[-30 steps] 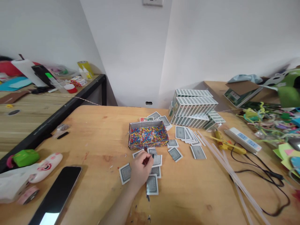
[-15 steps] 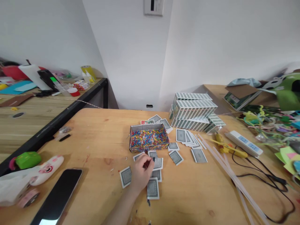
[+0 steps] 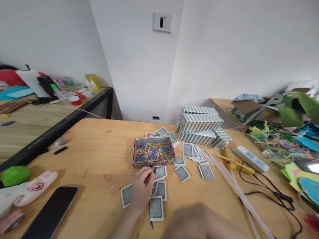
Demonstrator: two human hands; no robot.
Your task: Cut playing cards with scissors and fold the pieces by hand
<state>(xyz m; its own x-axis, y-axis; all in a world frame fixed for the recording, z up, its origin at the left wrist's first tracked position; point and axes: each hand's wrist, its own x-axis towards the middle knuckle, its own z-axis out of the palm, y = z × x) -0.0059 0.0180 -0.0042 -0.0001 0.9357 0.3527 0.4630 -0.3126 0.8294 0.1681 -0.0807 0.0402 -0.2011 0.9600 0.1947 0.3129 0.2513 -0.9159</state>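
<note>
My left hand (image 3: 144, 186) is closed in a pinch over the playing cards (image 3: 156, 207) in front of the box; what its fingers hold is too small to make out. My right hand (image 3: 190, 220) is a blur low in the view, right of the cards, and its fingers cannot be told. The open box (image 3: 154, 153) with a colourful pattern stands just beyond my left hand. Face-down cards lie around it, with one (image 3: 126, 196) left of my left hand and a fanned group (image 3: 194, 152) to the right of the box.
Striped card boxes (image 3: 200, 123) are stacked at the back right. A power strip (image 3: 251, 159), a yellow glue gun (image 3: 236, 164), cables and clear sticks (image 3: 236, 187) lie on the right. A black phone (image 3: 51, 212) and a white toy (image 3: 32, 191) are at the left.
My right hand has come into view at the bottom. My left hand stays pinched and has shifted slightly among the cards. The camera view has tilted up a little, showing more of the wall switch.
</note>
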